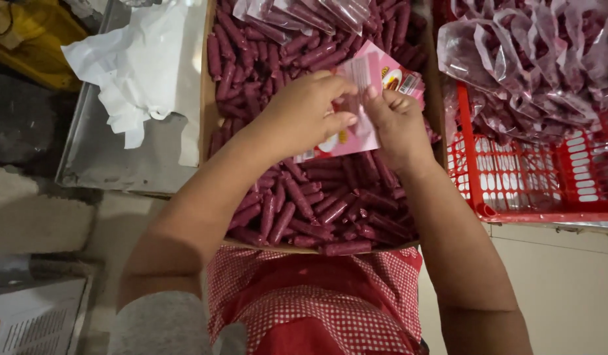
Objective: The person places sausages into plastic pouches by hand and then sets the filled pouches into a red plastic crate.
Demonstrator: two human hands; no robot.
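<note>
Hands, left (304, 112) and right (399, 128), are closed on a pink pouch (366, 98), held above the sausage box (207, 118) for easy reach.

Pink packet (368, 98) — middle hidden by both hands' grip.

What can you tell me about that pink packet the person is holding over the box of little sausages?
The pink packet is a flat, glossy pouch that looks like thin plastic film, with a clear part and a small colourful picture near its top corner. It is tilted, held above the box of dark red sausages. The left hand pinches its left side and the right hand grips its right edge, fingers at the opening. Whether anything is inside cannot be told.
</note>
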